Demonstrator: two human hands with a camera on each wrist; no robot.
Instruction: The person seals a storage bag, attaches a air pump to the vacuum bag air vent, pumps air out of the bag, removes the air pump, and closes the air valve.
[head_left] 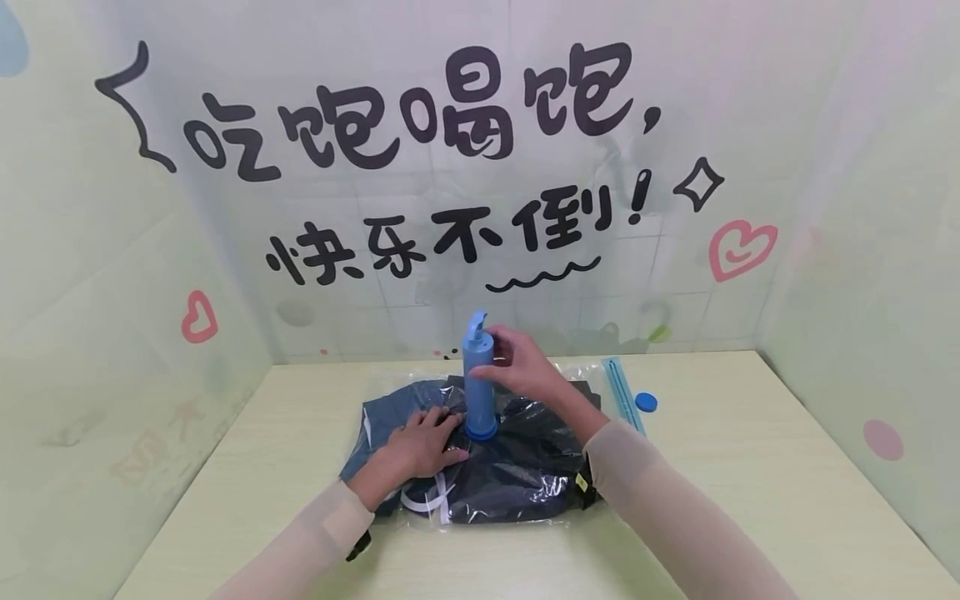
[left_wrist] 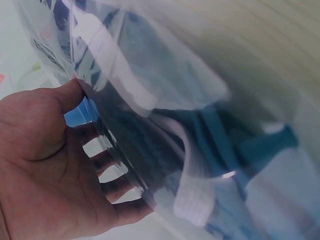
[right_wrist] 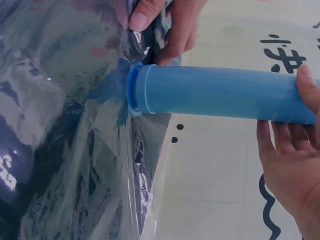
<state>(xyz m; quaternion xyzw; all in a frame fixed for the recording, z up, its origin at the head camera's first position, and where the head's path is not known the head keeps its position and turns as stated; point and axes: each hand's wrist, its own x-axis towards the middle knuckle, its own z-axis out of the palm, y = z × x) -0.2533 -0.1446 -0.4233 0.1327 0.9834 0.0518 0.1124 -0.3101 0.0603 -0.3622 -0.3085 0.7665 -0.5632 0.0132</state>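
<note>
A blue hand pump (head_left: 480, 392) stands upright on a clear vacuum storage bag (head_left: 517, 496) that has dark folded clothes inside. Near the top of the pump's barrel, my right hand (head_left: 527, 367) holds it between thumb and fingers. In the right wrist view the barrel (right_wrist: 210, 92) meets the bag at its round base. My left hand (head_left: 427, 442) rests on the bag just left of that base, fingers spread over the plastic. The left wrist view shows the palm (left_wrist: 40, 155) and a white drawstring (left_wrist: 195, 190) under the film.
A round blue cap (head_left: 646, 402) lies on the pale wooden table (head_left: 712, 467), right of the bag. Along the bag's right end runs a blue zip strip (head_left: 624, 396). Behind the table hangs a printed backdrop (head_left: 420, 208) with black lettering.
</note>
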